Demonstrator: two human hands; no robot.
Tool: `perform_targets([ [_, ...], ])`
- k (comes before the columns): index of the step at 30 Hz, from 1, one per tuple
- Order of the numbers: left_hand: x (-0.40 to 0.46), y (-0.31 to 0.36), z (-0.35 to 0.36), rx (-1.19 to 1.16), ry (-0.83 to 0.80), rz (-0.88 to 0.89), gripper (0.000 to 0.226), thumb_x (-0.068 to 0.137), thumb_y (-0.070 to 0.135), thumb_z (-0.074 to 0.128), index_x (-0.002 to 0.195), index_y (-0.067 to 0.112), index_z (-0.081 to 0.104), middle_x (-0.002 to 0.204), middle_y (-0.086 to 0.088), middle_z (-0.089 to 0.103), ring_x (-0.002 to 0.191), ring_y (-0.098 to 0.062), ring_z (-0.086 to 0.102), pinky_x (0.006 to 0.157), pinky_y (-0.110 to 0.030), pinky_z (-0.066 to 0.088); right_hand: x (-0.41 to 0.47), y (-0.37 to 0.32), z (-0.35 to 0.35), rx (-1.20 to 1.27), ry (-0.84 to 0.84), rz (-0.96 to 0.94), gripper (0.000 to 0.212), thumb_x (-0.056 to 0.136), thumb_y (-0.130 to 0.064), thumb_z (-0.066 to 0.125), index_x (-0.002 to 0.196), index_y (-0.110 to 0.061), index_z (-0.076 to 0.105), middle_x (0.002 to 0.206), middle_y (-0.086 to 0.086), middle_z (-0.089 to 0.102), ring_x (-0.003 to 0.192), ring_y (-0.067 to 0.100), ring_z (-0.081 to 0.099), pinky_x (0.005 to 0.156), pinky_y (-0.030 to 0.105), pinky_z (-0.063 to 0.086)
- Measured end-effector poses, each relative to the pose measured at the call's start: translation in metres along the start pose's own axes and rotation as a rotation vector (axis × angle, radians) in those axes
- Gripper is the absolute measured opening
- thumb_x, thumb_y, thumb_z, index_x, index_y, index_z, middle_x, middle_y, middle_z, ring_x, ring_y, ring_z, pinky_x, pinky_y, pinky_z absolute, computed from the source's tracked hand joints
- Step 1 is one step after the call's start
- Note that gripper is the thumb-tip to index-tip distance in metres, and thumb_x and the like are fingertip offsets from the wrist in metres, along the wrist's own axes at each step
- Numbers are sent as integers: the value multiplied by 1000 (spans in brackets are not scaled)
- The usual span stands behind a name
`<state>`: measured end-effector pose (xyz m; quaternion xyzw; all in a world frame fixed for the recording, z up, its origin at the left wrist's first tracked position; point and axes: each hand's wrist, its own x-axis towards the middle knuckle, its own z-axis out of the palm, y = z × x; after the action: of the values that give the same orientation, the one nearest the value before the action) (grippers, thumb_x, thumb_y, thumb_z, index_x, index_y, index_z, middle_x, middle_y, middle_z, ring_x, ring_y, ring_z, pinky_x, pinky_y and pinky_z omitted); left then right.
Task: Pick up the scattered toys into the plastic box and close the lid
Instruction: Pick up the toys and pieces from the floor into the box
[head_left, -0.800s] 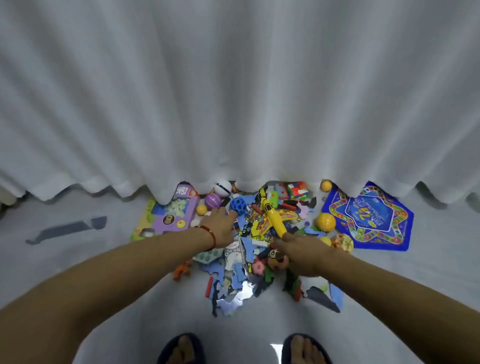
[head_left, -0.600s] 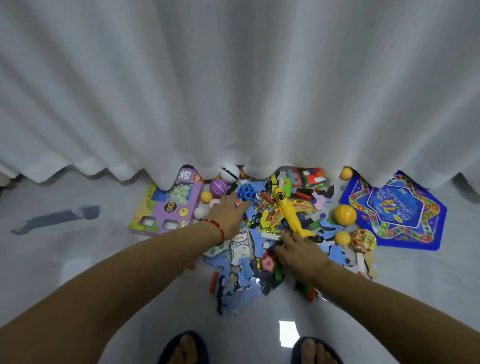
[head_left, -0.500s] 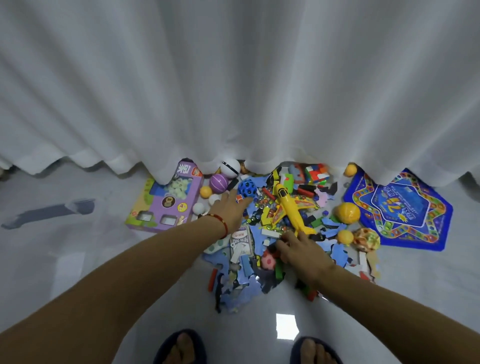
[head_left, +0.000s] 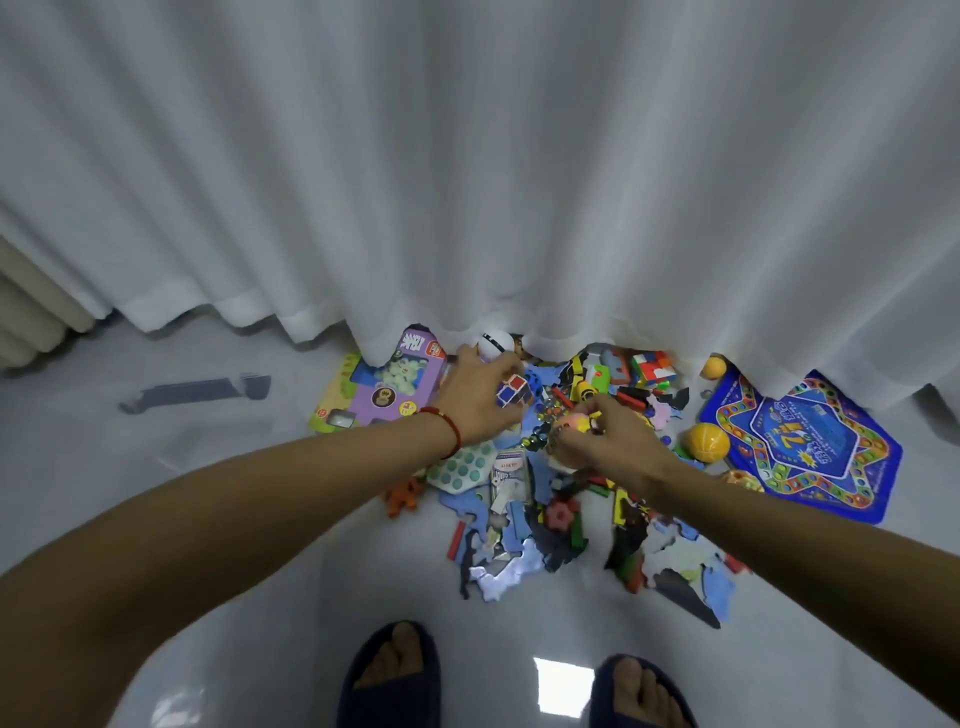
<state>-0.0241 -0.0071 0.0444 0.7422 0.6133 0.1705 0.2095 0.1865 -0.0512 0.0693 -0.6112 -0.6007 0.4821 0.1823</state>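
White curtains (head_left: 467, 182) hang down to a pale glossy floor (head_left: 260, 649), and the pile of scattered toys (head_left: 545, 493) lies on the floor along the curtain hem, in front of the person's two feet in dark slippers (head_left: 387, 675).

The left hand (head_left: 480, 397), with a red bracelet (head_left: 449, 428) at the wrist, reaches over the far side of the pile. Its fingers are curled around a small cube (head_left: 511, 389) with red, blue and white squares, so this hand is clamped on the cube. Just to the left of it lies a purple toy package (head_left: 387, 387), partly under the curtain, and a white ball (head_left: 496, 343) with a black stripe sits at the hem beyond the hand.

The right hand (head_left: 605, 441) is near the middle of the pile, close to the left hand but apart from it. Its fingers are curled around a small yellow and pink toy (head_left: 574, 423); what this toy is I cannot tell.

A blue game mat (head_left: 810, 441) with a star pattern lies at the right side of the pile, and an orange ball (head_left: 707, 441) rests just beside its left edge. Blue and dark foam puzzle pieces (head_left: 506, 571) are spread on the near side of the pile. A dark flat strip (head_left: 195, 392) lies alone on the floor, well apart to the left.

The plastic box does not show in this view.
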Motion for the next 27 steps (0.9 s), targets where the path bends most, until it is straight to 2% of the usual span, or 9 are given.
perform_targets([
  [2, -30, 4, -41, -185, 97, -92, 40, 73, 37, 67, 112, 34, 55, 107, -10, 50, 94, -22, 54, 82, -31, 50, -15, -39, 10, 124, -110, 17, 32, 94, -35, 59, 114, -12, 52, 102, 12, 63, 83, 24, 66, 72, 41, 61],
  [6, -106, -22, -110, -503, 357, -270, 30, 74, 38, 61, 104, 37, 58, 102, 6, 69, 90, -12, 67, 82, -34, 56, -44, -107, 68, 240, -285, -47, 27, 98, -39, 50, 108, -14, 55, 92, 12, 62, 65, 27, 60, 53, 32, 49],
  [10, -190, -78, -152, -436, 575, -434, 34, 71, 35, 62, 105, 36, 60, 100, 6, 68, 93, -10, 65, 79, -34, 58, -67, -155, 167, 408, -434, -67, 25, 94, -32, 61, 116, -20, 58, 89, 10, 65, 68, 25, 62, 59, 35, 56],
  [14, -254, -142, -163, -307, 501, -724, 47, 62, 20, 79, 105, 32, 64, 106, -1, 65, 93, -20, 64, 79, -38, 59, -75, -182, 244, 409, -562, -40, 13, 91, -19, 58, 100, -10, 61, 93, 10, 61, 79, 27, 63, 86, 48, 60],
  [17, -275, -169, -154, -330, 441, -846, 58, 54, 9, 81, 107, 28, 66, 110, -4, 66, 94, -24, 63, 80, -42, 59, -71, -184, 274, 329, -454, 50, 50, 91, -17, 61, 139, -12, 46, 120, 17, 60, 91, 32, 70, 80, 44, 62],
  [18, -277, -171, -151, -315, 424, -859, 57, 59, 7, 79, 111, 25, 65, 114, -4, 65, 95, -23, 63, 84, -40, 58, -71, -183, 276, 301, -426, 49, 51, 92, -15, 60, 141, -12, 44, 122, 18, 59, 92, 32, 70, 80, 44, 62],
  [21, -270, -165, -142, -198, 384, -839, 44, 79, 12, 70, 121, 22, 63, 122, -3, 63, 104, -24, 60, 95, -33, 49, -72, -176, 260, 162, -461, -27, 23, 98, -14, 54, 120, -11, 58, 116, 12, 60, 94, 27, 68, 80, 40, 62],
  [24, -245, -138, -138, -161, 380, -671, 38, 79, 15, 64, 117, 21, 65, 124, -4, 63, 111, -25, 59, 101, -37, 46, -71, -166, 220, 15, -458, -139, 21, 99, -14, 51, 115, -10, 62, 102, 6, 63, 88, 19, 66, 76, 36, 60],
  [27, -201, -92, -126, -162, 319, -466, 36, 80, 15, 64, 116, 22, 65, 121, -2, 62, 115, -20, 55, 100, -29, 43, -63, -150, 161, -193, -424, -221, 20, 96, -15, 53, 113, -13, 64, 101, 6, 67, 92, 26, 70, 75, 40, 61],
])
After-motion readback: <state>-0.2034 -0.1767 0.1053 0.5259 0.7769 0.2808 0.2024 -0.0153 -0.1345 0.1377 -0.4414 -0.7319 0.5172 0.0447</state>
